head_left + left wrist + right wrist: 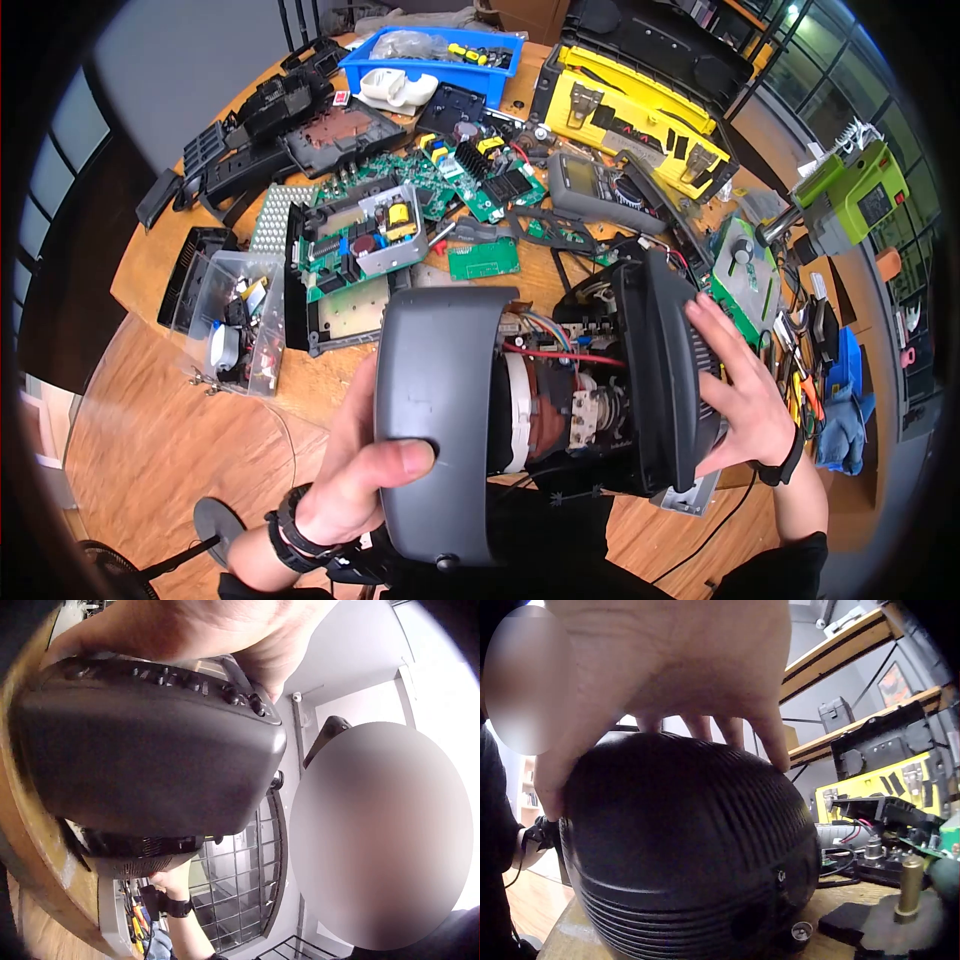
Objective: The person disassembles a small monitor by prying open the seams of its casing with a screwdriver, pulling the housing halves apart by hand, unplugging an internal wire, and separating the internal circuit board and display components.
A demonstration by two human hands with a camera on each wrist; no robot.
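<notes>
A small CRT television stands partly parted at the near edge of the bench, between my hands. My left hand (pixel 365 470) grips its smooth dark grey front housing (pixel 440 400), thumb pressed on the outside and fingers hidden behind. Small knobs (pixel 232 694) line one side of that housing in the left wrist view. With fingers spread and bent, my right hand (pixel 750 410) holds the ribbed black back cover (pixel 682 817). Between the two shells show the picture tube's brown coil (pixel 547 420), a white ring (pixel 517 410) and red wires (pixel 575 356).
Green circuit boards (pixel 485 260) and an opened metal-framed unit (pixel 360 240) lie behind the television. A clear plastic bin (pixel 235 320) sits left. Farther back are a blue bin (pixel 430 70) and a yellow toolbox (pixel 630 125). Hand tools (pixel 805 390) lie at right.
</notes>
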